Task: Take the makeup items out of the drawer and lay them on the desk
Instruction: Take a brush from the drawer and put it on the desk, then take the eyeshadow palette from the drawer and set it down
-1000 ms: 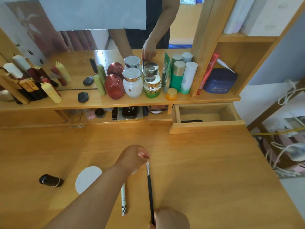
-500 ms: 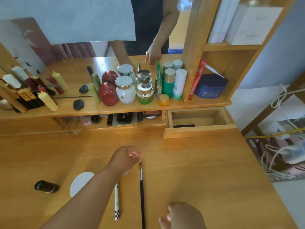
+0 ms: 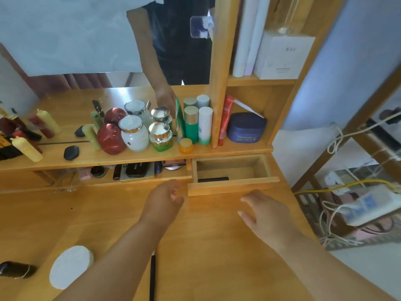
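Head view, black item [image 3: 213, 179] in open drawer [image 3: 233, 185], beyond both hands' empty fingers [image 3: 246, 200] (right spread, left curled).

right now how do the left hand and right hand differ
The left hand is loosely curled near the open drawer's left corner; the right hand is spread, fingers extended, before the drawer front. The left sits farther forward than the right. Both are empty, above the desk.

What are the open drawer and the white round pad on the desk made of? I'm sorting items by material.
The drawer looks like light, smooth-finished wood: grain shows and it matches the desk. The white round pad looks like soft cotton or similar fibre, with a matte, faintly textured face.
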A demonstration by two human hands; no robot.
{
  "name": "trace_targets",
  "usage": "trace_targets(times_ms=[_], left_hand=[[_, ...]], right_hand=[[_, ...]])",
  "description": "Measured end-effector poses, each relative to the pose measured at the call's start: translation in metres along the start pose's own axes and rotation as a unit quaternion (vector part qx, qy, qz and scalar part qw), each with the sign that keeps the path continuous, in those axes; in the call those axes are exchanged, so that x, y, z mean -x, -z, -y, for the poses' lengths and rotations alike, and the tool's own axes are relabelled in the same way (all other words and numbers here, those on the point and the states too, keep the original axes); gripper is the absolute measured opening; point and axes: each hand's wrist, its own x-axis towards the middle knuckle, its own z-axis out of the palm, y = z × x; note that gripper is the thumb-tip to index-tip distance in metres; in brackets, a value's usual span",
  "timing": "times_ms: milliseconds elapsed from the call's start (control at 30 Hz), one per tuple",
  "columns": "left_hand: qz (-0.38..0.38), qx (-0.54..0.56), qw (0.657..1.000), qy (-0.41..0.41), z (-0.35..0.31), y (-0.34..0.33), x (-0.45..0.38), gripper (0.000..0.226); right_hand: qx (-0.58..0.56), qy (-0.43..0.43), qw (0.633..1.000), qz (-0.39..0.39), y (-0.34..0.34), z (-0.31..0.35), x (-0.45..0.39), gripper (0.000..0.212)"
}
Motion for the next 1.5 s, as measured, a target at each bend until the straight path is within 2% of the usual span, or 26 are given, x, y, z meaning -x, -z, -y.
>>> trace_targets(times_ms=[100, 200, 267, 400, 533, 633, 700, 900, 1067, 1200, 1367, 1500], left_hand=[[-0.018, -0.044, 0.998, -0.038, -0.013, -0.006, -0.001, 0.040], [-0.028, -0.088, 0.994, -0.056, -0.022, -0.011, -0.005, 0.035], [-0.027, -0.126, 0.989, -0.070, -0.024, -0.015, -0.007, 0.033], [-0.036, -0.165, 0.982, -0.084, -0.026, -0.019, -0.009, 0.027], [-0.024, -0.199, 0.974, -0.102, -0.024, -0.020, -0.009, 0.016], [-0.013, -0.210, 0.970, -0.119, -0.020, -0.021, -0.006, 0.015], [-0.012, -0.218, 0.967, -0.128, -0.016, -0.022, -0.003, 0.015], [-0.011, -0.215, 0.963, -0.164, -0.006, -0.025, 0.009, 0.012], [-0.007, -0.217, 0.961, -0.173, -0.002, -0.027, 0.012, 0.010], [-0.013, -0.215, 0.960, -0.180, -0.002, -0.027, 0.012, 0.010], [-0.011, -0.210, 0.961, -0.182, 0.001, -0.028, 0.013, 0.008], [-0.014, -0.209, 0.958, -0.197, 0.005, -0.029, 0.012, 0.012]], right_hand=[[0.034, 0.021, 0.998, -0.047, 0.009, -0.018, -0.016, 0.031], [0.052, 0.025, 0.996, -0.069, 0.013, -0.031, -0.031, 0.038], [0.066, 0.033, 0.995, -0.060, 0.015, -0.037, -0.039, 0.039], [0.103, 0.041, 0.994, -0.024, 0.016, -0.043, -0.048, 0.026], [0.096, 0.056, 0.993, -0.025, 0.014, -0.044, -0.048, 0.019], [0.098, 0.063, 0.993, -0.019, 0.015, -0.045, -0.044, 0.015], [0.111, 0.063, 0.992, -0.018, 0.016, -0.044, -0.041, 0.006], [0.140, 0.094, 0.985, -0.023, 0.012, -0.045, -0.028, 0.022], [0.145, 0.090, 0.985, -0.012, 0.007, -0.045, -0.023, 0.022], [0.089, 0.066, 0.994, -0.018, 0.011, -0.033, -0.022, 0.023], [-0.038, 0.066, 0.995, 0.072, 0.003, 0.004, -0.042, 0.058], [-0.053, 0.056, 0.988, 0.131, -0.010, 0.021, -0.058, 0.073]])
